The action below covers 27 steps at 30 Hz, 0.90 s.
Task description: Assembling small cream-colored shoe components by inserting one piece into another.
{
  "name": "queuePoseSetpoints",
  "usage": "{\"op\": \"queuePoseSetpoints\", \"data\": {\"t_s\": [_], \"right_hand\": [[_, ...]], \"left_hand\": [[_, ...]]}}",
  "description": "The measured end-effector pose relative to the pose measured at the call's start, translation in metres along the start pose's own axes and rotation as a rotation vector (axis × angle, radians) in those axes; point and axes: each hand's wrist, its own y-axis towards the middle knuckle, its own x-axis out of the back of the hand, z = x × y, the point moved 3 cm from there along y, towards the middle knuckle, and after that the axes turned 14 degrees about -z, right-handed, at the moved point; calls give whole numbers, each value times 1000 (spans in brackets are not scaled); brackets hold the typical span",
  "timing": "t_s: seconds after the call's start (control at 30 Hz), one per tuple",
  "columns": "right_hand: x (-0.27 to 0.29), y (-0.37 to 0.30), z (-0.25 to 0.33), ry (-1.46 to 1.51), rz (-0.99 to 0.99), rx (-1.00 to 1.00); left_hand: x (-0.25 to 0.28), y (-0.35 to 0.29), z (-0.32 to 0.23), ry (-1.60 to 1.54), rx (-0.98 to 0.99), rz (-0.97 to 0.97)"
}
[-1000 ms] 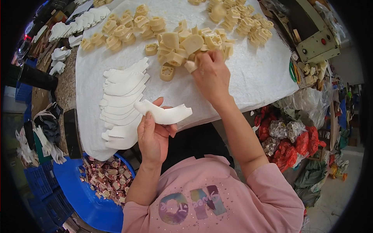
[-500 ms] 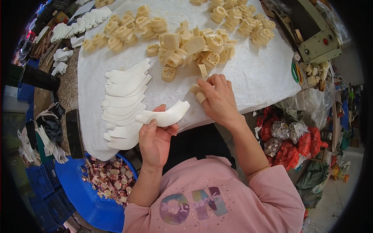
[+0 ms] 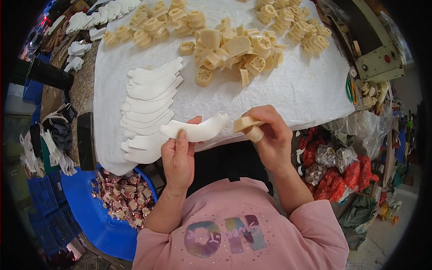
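Note:
Between thumb and fingers, my left hand (image 3: pixel 179 157) holds a curved white flat piece (image 3: pixel 196 130) with notched ends. My right hand (image 3: pixel 273 135) pinches a beige plastic part (image 3: pixel 246 125), close to the right end of the white piece but apart from it. On the white cloth to the left lies an overlapping row of similar white pieces (image 3: pixel 148 108). Farther off sits a loose heap of beige plastic parts (image 3: pixel 238 46), some showing holes in their ends.
The white cloth (image 3: pixel 310 96) covers the table. More beige parts (image 3: pixel 153 22) stand clustered at the back. A blue basin (image 3: pixel 92 220) of small shiny pinkish pieces is at lower left. A dark phone-like slab (image 3: pixel 85 140) lies by the cloth. Red plastic bags (image 3: pixel 332 180) are at right.
My right hand has lifted the beige part off the cloth edge and turned it, bringing it nearer me. My left thumb now presses on top of the white piece. The whole view shifted slightly.

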Motion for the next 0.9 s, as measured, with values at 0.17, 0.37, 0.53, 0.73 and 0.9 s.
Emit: {"op": "queuePoseSetpoints", "data": {"t_s": [0.17, 0.37, 0.53, 0.73, 0.9], "right_hand": [[-29, -5, 15, 16, 112, 347], [-45, -10, 14, 15, 98, 576], [-46, -12, 14, 24, 87, 612], [-47, -10, 14, -1, 79, 615], [-48, -8, 14, -24, 81, 609]], "left_hand": [[-10, -7, -10, -39, -8, 43], [-11, -17, -19, -89, 33, 128], [-13, -20, -24, -82, 33, 114], [-12, -20, -26, 20, 20, 126], [-18, -23, -28, -11, -19, 75]]}}
